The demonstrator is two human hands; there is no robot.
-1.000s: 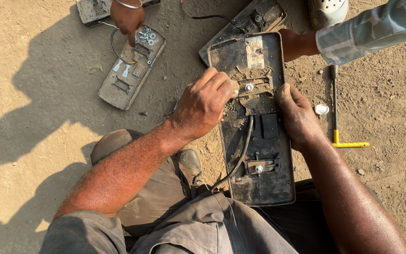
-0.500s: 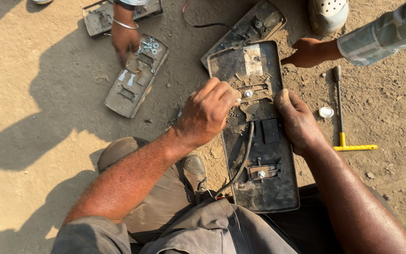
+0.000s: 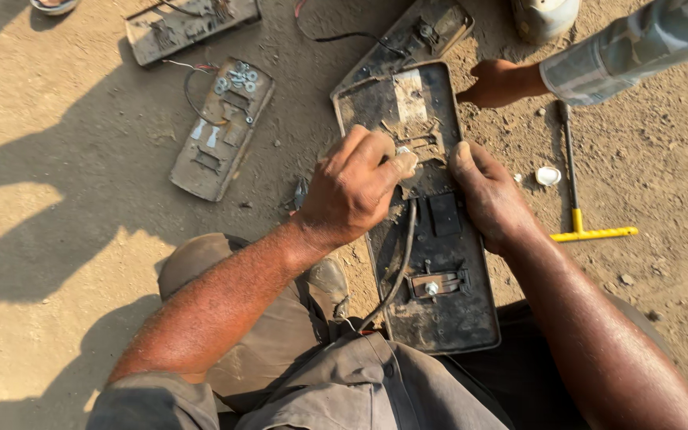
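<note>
hands rest on the dirty black tray (image 3: pixel 471 318): left hand (image 3: pixel 356 187) curled pinching, right hand (image 3: pixel 491 195) flat

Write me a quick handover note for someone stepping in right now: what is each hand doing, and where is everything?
Left hand: curled, fingertips pinching at a small fitting on the upper middle of the dark tray; what the grip holds is hidden.
Right hand: flat on the tray's right edge, steadying it.
The tray lies lengthwise on the dirt between the knees, a black cable running down it to a bolted clamp.
Done: the tray is open, its insides bare.
Left: the clamp's bolt is in place.
Nearby: yellow-handled T-wrench to the right, a second tray with loose washers upper left, another person's hand at the top edge.
</note>
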